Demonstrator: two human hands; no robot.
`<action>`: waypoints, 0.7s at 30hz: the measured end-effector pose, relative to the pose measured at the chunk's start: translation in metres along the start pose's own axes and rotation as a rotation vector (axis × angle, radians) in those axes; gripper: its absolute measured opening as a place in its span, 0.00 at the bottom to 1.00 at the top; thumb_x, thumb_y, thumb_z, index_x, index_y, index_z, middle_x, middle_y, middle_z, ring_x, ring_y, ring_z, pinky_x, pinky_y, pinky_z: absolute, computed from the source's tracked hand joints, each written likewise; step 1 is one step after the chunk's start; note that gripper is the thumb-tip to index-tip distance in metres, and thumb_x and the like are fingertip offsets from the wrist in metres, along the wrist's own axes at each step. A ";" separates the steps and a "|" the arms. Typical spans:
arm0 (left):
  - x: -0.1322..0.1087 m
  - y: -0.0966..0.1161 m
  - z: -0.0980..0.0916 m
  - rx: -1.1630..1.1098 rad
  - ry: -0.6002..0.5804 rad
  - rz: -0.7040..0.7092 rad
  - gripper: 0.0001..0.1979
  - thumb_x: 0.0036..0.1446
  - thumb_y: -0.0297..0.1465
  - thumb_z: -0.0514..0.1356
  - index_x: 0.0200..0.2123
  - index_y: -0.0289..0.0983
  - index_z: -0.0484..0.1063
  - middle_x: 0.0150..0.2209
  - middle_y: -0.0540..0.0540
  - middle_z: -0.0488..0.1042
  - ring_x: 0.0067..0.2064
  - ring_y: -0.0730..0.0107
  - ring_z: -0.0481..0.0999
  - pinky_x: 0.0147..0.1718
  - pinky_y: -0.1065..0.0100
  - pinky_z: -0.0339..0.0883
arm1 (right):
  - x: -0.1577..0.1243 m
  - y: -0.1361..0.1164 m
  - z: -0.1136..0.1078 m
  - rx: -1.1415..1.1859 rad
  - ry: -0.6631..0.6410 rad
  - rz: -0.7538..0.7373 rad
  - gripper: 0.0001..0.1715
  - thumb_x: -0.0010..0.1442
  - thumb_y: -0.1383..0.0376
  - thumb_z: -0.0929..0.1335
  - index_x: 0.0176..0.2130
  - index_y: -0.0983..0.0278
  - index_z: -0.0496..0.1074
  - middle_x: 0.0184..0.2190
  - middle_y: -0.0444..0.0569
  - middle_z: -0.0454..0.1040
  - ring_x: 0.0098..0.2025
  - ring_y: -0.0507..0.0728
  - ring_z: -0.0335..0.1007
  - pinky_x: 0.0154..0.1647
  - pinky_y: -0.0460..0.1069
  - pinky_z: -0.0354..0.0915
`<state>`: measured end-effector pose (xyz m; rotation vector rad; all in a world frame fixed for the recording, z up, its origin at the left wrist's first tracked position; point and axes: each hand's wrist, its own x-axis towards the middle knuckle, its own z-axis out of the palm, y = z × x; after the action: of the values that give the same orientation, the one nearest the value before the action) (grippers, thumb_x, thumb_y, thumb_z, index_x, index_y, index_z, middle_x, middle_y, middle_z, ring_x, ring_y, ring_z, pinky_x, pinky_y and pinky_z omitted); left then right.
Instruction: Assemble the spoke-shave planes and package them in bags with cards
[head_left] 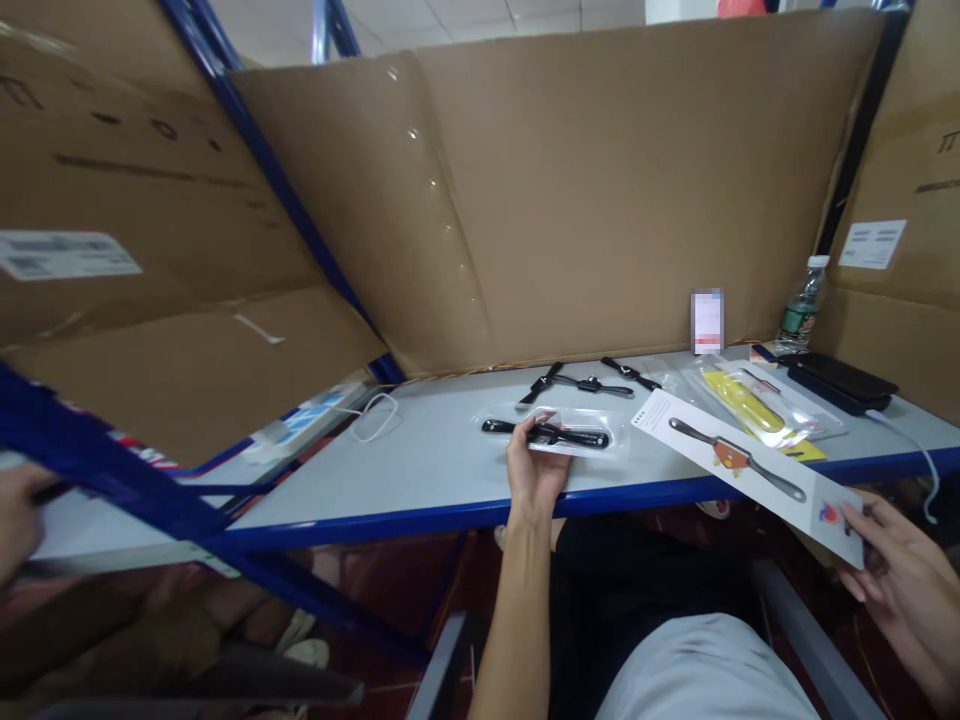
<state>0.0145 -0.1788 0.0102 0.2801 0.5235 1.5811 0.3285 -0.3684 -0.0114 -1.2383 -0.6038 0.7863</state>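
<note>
Now left hand [534, 462] grips bagged watch [553, 434]; right hand [896, 565] holds card [750, 463] (both hands grasping).

Packing station in a warehouse or small factory. Indicators: blue steel racking [247, 150] at 10 o'clock, cardboard partition [600, 190] at 12 o'clock, grey bench [420, 470] carrying bagged watch straps [551, 433] and printed packaging cards [750, 460].

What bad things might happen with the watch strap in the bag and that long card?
1. The left hand only pinches the clear bag holding the black strap near the table's front edge; it might slide off.
2. The right hand holds the long card by one corner, mostly hanging past the table, so it may bend or drop.
</note>
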 end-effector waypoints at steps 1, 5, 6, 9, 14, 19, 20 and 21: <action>0.001 -0.001 0.000 -0.006 0.007 -0.004 0.05 0.56 0.27 0.59 0.35 0.34 0.74 0.33 0.46 0.78 0.31 0.71 0.76 0.39 0.66 0.74 | -0.004 -0.001 -0.002 0.002 0.019 0.029 0.23 0.45 0.52 0.80 0.36 0.60 0.76 0.20 0.40 0.67 0.12 0.45 0.49 0.09 0.41 0.58; 0.005 -0.002 -0.002 -0.006 0.014 -0.061 0.08 0.57 0.29 0.56 0.36 0.33 0.75 0.34 0.43 0.78 0.36 0.63 0.79 0.45 0.57 0.76 | -0.018 -0.004 -0.004 -0.009 0.048 0.102 0.27 0.42 0.51 0.81 0.37 0.60 0.74 0.18 0.39 0.66 0.12 0.46 0.49 0.08 0.42 0.57; 0.005 -0.002 -0.003 -0.003 0.010 -0.071 0.08 0.56 0.29 0.56 0.35 0.33 0.75 0.34 0.41 0.79 0.40 0.59 0.81 0.47 0.53 0.75 | -0.020 -0.004 -0.004 -0.019 0.037 0.109 0.28 0.41 0.51 0.81 0.37 0.60 0.74 0.18 0.39 0.66 0.12 0.46 0.50 0.08 0.42 0.56; 0.007 -0.004 -0.004 -0.013 -0.003 -0.072 0.08 0.56 0.29 0.56 0.33 0.33 0.74 0.36 0.38 0.79 0.47 0.51 0.81 0.51 0.47 0.74 | -0.026 -0.001 -0.003 -0.055 0.006 0.133 0.30 0.41 0.49 0.81 0.39 0.60 0.73 0.17 0.39 0.68 0.11 0.47 0.50 0.07 0.43 0.55; 0.007 -0.004 -0.003 -0.061 0.031 -0.038 0.08 0.55 0.27 0.56 0.34 0.32 0.74 0.37 0.36 0.79 0.49 0.49 0.81 0.56 0.41 0.71 | -0.030 0.012 -0.011 -0.142 -0.057 0.126 0.35 0.43 0.48 0.81 0.45 0.60 0.72 0.13 0.37 0.65 0.09 0.49 0.53 0.09 0.45 0.58; 0.006 -0.003 -0.003 -0.096 0.045 0.000 0.10 0.54 0.26 0.55 0.37 0.32 0.75 0.36 0.38 0.80 0.47 0.54 0.81 0.56 0.42 0.72 | -0.035 0.019 -0.019 -0.195 -0.122 0.195 0.43 0.41 0.47 0.81 0.52 0.60 0.71 0.09 0.32 0.58 0.07 0.50 0.51 0.10 0.47 0.60; 0.005 -0.003 -0.003 -0.107 0.043 0.006 0.10 0.54 0.25 0.55 0.37 0.32 0.75 0.35 0.39 0.79 0.46 0.54 0.81 0.56 0.43 0.72 | -0.037 0.020 -0.020 -0.205 -0.140 0.201 0.44 0.42 0.46 0.81 0.53 0.60 0.71 0.09 0.32 0.57 0.07 0.50 0.51 0.10 0.47 0.60; 0.005 -0.003 -0.003 -0.119 0.040 0.011 0.10 0.54 0.25 0.55 0.37 0.32 0.75 0.35 0.40 0.79 0.46 0.55 0.81 0.56 0.44 0.72 | -0.038 0.021 -0.020 -0.215 -0.157 0.204 0.45 0.42 0.46 0.80 0.54 0.60 0.71 0.09 0.32 0.57 0.07 0.50 0.51 0.10 0.47 0.60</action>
<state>0.0155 -0.1743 0.0055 0.1617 0.4569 1.6246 0.3172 -0.4080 -0.0359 -1.4606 -0.7106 1.0164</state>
